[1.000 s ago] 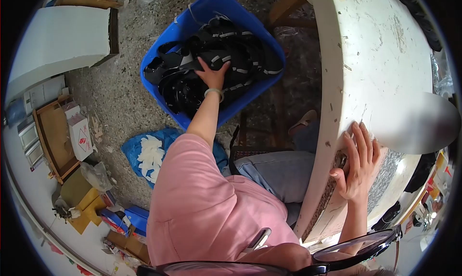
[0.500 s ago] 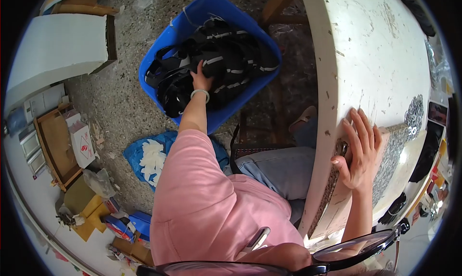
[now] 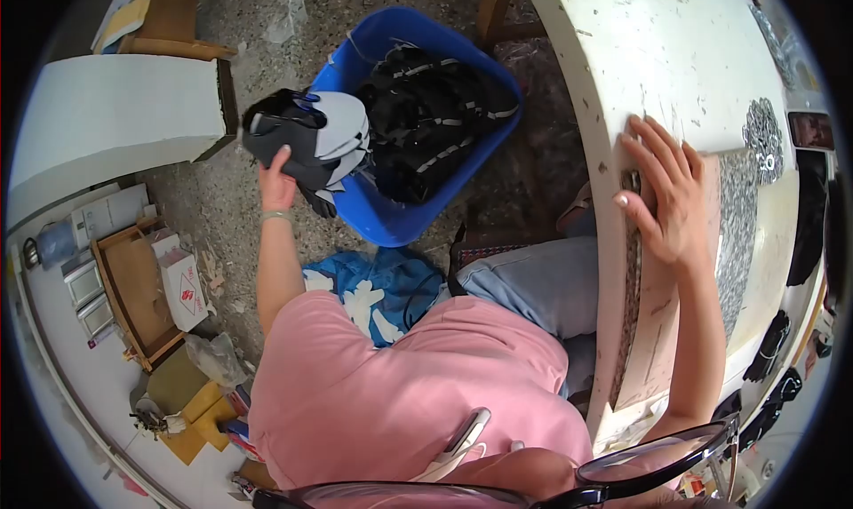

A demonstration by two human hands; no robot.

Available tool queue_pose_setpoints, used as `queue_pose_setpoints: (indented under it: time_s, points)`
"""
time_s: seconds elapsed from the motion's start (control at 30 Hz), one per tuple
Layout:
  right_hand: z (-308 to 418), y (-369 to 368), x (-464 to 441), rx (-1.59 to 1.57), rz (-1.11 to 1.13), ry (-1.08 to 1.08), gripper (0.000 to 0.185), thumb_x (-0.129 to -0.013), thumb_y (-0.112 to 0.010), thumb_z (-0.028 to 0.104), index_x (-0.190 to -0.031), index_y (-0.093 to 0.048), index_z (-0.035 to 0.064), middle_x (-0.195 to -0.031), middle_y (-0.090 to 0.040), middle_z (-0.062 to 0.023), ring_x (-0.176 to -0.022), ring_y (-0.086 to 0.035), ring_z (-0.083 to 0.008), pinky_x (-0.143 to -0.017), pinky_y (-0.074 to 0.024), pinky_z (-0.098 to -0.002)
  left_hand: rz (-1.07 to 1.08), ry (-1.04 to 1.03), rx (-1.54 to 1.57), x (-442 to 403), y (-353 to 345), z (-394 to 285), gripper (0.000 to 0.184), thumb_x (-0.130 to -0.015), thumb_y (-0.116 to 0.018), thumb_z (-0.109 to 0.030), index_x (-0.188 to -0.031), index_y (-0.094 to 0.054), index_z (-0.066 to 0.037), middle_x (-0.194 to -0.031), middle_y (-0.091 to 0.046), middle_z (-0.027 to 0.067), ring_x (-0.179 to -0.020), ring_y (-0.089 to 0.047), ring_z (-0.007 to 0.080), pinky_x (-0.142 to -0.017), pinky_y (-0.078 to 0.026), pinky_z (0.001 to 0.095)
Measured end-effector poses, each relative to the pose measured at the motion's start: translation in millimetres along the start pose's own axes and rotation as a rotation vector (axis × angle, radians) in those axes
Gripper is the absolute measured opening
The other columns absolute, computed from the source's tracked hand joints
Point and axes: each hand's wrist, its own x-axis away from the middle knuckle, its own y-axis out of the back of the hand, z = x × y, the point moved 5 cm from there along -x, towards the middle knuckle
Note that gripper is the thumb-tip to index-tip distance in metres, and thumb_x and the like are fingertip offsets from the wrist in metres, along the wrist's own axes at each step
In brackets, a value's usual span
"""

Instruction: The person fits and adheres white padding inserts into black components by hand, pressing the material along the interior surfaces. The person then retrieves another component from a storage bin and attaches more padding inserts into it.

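Observation:
My left hand (image 3: 277, 187) grips a bundle of black and pale grey pieces (image 3: 306, 140) with curved edges. Their exact kind is unclear. The bundle is at the left rim of a blue plastic tub (image 3: 391, 229), partly outside it. Inside the tub lies a heap of black pieces with light grey strips (image 3: 426, 109). My right hand (image 3: 671, 198) rests with fingers spread on the edge of a worn white table (image 3: 613, 74), beside a speckled grey strip (image 3: 737, 234), and holds nothing.
A blue bag with white scraps (image 3: 364, 305) lies on the floor near my legs. At the left are a white cabinet (image 3: 133, 109), a wooden drawer (image 3: 129, 291) and a white box (image 3: 182, 287). Chain (image 3: 762, 140) lies on the table.
My left hand has come out of the tub's heap and moved left, now holding the black and grey bundle. My right hand stays on the table edge.

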Motion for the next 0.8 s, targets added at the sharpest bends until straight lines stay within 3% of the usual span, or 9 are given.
queue_pose_setpoints:
  time_s: [0.2, 0.37, 0.43, 0.53, 0.63, 0.67, 0.73, 0.77, 0.8]
  points:
    - [0.9, -0.5, 8.7, 0.077, 0.037, -0.071, 0.061, -0.092, -0.047, 0.057, -0.133, -0.052, 0.0113, -0.147, -0.043, -0.0051, -0.141, -0.032, -0.0197, -0.113, -0.0255, -0.0513, 0.077, -0.219, 0.111, 50.3, -76.1, -122.1, 0.047, -0.083, -0.069, -0.004, -0.128, -0.053, -0.001, -0.124, -0.060, 0.0104, -0.111, -0.059, 0.0250, -0.098, -0.048, 0.0396]
    - [-9.2, -17.8, 22.0, 0.046, -0.215, -0.012, 0.066, -0.092, -0.044, 0.062, -0.126, -0.056, 0.0066, -0.144, -0.045, -0.0108, -0.139, -0.033, -0.0266, -0.111, -0.0270, -0.0547, 0.381, -0.338, 0.082, 136.3, -273.5, -199.8, 0.044, -0.085, -0.067, -0.006, -0.127, -0.054, 0.002, -0.124, -0.060, 0.0109, -0.112, -0.059, 0.0228, -0.097, -0.049, 0.0375]
    - [-1.7, -8.7, 31.0, 0.073, -0.347, -0.002, 0.055, -0.091, -0.054, 0.050, -0.122, -0.058, 0.0041, -0.141, -0.048, -0.0112, -0.138, -0.035, -0.0260, -0.111, -0.0279, -0.0537, 0.546, -0.397, 0.014, 178.4, -357.1, -210.3, 0.043, -0.084, -0.068, -0.004, -0.125, -0.056, 0.001, -0.124, -0.060, 0.0110, -0.111, -0.060, 0.0211, -0.096, -0.049, 0.0349]
    - [18.4, 20.0, 62.4, -0.003, -0.455, 0.029, 0.050, -0.090, -0.059, 0.043, -0.121, -0.058, 0.0035, -0.137, -0.050, -0.0130, -0.134, -0.039, -0.0268, -0.107, -0.0324, -0.0498, 0.723, -0.420, -0.059, 210.3, -467.7, -199.6, 0.062, -0.077, -0.076, -0.005, -0.132, -0.047, -0.001, -0.123, -0.060, 0.0104, -0.107, -0.062, 0.0211, -0.092, -0.052, 0.0341]
    - [31.9, 39.9, 99.2, -0.187, -0.445, 0.068, 0.050, -0.089, -0.061, 0.039, -0.123, -0.056, 0.0025, -0.134, -0.053, -0.0135, -0.127, -0.047, -0.0275, -0.102, -0.0376, -0.0440, 0.904, -0.300, -0.036, 220.8, -571.4, -159.9, 0.065, -0.071, -0.083, -0.007, -0.127, -0.050, -0.001, -0.105, -0.067, 0.0107, -0.097, -0.066, 0.0228, -0.083, -0.056, 0.0346]
    - [36.1, 44.3, 109.9, -0.211, -0.432, 0.062, 0.050, -0.089, -0.062, 0.039, -0.123, -0.055, 0.0026, -0.132, -0.054, -0.0134, -0.125, -0.048, -0.0276, -0.101, -0.0386, -0.0429, 0.926, -0.335, -0.078, 227.8, -601.8, -145.9, 0.082, -0.069, -0.085, -0.010, -0.137, -0.039, -0.001, -0.117, -0.061, 0.0141, -0.106, -0.062, 0.0257, -0.089, -0.053, 0.0369]
    - [43.6, 51.5, 131.2, -0.265, -0.414, 0.049, 0.050, -0.088, -0.063, 0.037, -0.123, -0.055, 0.0027, -0.130, -0.055, -0.0131, -0.122, -0.051, -0.0276, -0.099, -0.0406, -0.0405, 0.857, -0.430, -0.219, 217.5, -655.8, -102.2, 0.127, -0.069, -0.088, -0.026, -0.152, 0.007, -0.009, -0.146, -0.031, 0.0254, -0.129, -0.042, 0.0371, -0.101, -0.044, 0.0445]
    - [46.5, 54.0, 142.0, -0.276, -0.404, 0.029, 0.049, -0.088, -0.064, 0.037, -0.123, -0.055, 0.0028, -0.129, -0.055, -0.0131, -0.122, -0.051, -0.0274, -0.098, -0.0412, -0.0399, 0.706, -0.466, -0.531, 191.5, -679.4, -73.0, 0.130, -0.072, -0.084, -0.041, -0.152, 0.016, -0.018, -0.150, -0.023, 0.0305, -0.133, -0.039, 0.0397, -0.104, -0.039, 0.0468]
    - [49.0, 55.6, 154.0, -0.288, -0.392, 0.009, 0.049, -0.088, -0.064, 0.036, -0.123, -0.055, 0.0029, -0.128, -0.056, -0.0130, -0.121, -0.051, -0.0272, -0.097, -0.0418, -0.0394, 0.769, -0.370, -0.576, 193.5, -686.7, -60.9, 0.128, -0.074, -0.081, -0.046, -0.152, 0.017, -0.020, -0.150, -0.023, 0.0320, -0.134, -0.038, 0.0408, -0.105, -0.037, 0.0483]
